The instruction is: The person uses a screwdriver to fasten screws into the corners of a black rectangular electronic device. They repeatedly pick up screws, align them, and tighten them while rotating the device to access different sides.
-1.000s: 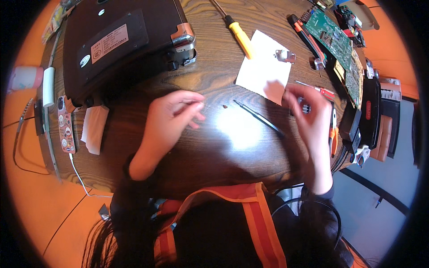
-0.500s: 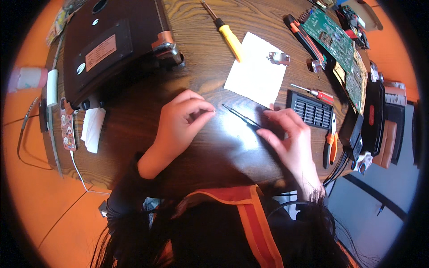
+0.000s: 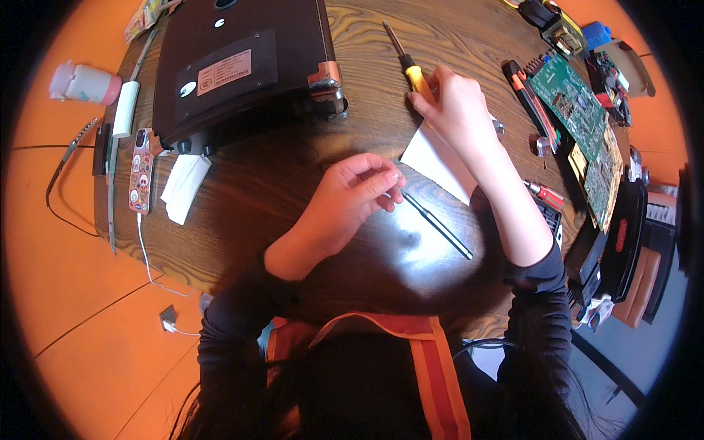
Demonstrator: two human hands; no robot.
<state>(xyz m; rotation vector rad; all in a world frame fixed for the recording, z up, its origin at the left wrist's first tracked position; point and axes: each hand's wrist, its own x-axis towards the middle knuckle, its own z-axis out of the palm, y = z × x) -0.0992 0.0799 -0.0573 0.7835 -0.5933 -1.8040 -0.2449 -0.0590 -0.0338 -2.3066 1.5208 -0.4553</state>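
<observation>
My left hand (image 3: pixel 359 194) is over the middle of the table, its fingertips pinched together. What they hold, if anything, is too small to make out. A pair of black tweezers (image 3: pixel 438 226) slants away from those fingertips toward the lower right; whether its near tip touches them I cannot tell. Farther off, my right hand (image 3: pixel 456 106) has its thumb and fingers around the yellow handle of a screwdriver (image 3: pixel 416 77), whose metal shaft points to the far left. Below the right hand lies a sheet of white paper (image 3: pixel 438 163), partly covered by the forearm.
A large dark case (image 3: pixel 242 81) with metal corners stands at the far left. Near it are a phone (image 3: pixel 140 172) on a white cable and a folded tissue (image 3: pixel 186 187). To the right lie a utility knife (image 3: pixel 529 99), green circuit boards (image 3: pixel 572 103) and a red screwdriver (image 3: pixel 544 194).
My right hand has let go of the tweezers and moved up and away to the yellow screwdriver. The left hand stays pinched. The whole view has shifted, with things appearing farther right.
</observation>
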